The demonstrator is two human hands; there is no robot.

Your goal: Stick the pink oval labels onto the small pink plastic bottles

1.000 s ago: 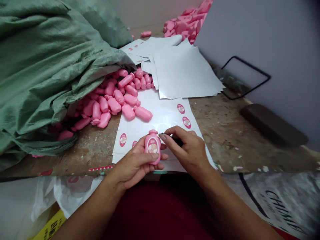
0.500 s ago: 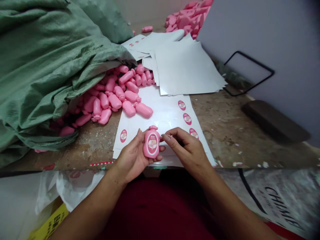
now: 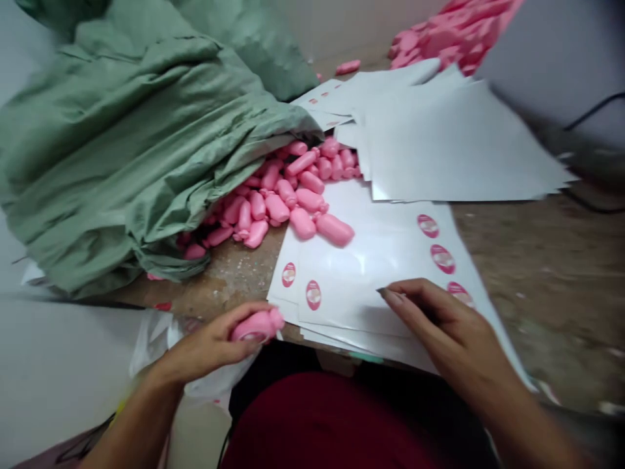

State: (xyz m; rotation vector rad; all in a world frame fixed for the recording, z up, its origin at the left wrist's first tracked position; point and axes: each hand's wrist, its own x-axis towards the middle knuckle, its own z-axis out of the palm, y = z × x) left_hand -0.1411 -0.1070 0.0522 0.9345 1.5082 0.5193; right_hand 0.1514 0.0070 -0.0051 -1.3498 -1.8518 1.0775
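My left hand (image 3: 222, 345) is wrapped round a small pink bottle (image 3: 263, 324), which lies tilted on its side past the table's front edge. Its neck points right, and my thumb covers part of the oval label. Over the white sticker sheet (image 3: 361, 273) hovers my right hand (image 3: 439, 319), thumb and forefinger pinched together. A small dark tip shows at those fingers; what it is I cannot make out. Oval pink stickers (image 3: 443, 258) run down the sheet's right side, with another oval sticker (image 3: 313, 295) near its left edge.
Several pink bottles (image 3: 277, 208) spill from a green sack (image 3: 161, 130) on the left, some onto the sheet. Plain white sheets (image 3: 439, 150) are stacked behind. A larger pink heap (image 3: 449, 39) sits at the back right. Plastic bags (image 3: 156, 339) hang below the table edge.
My left hand has carried the bottle left and off the sheet, turning it onto its side. My right hand has come away from the bottle. The view has swung left.
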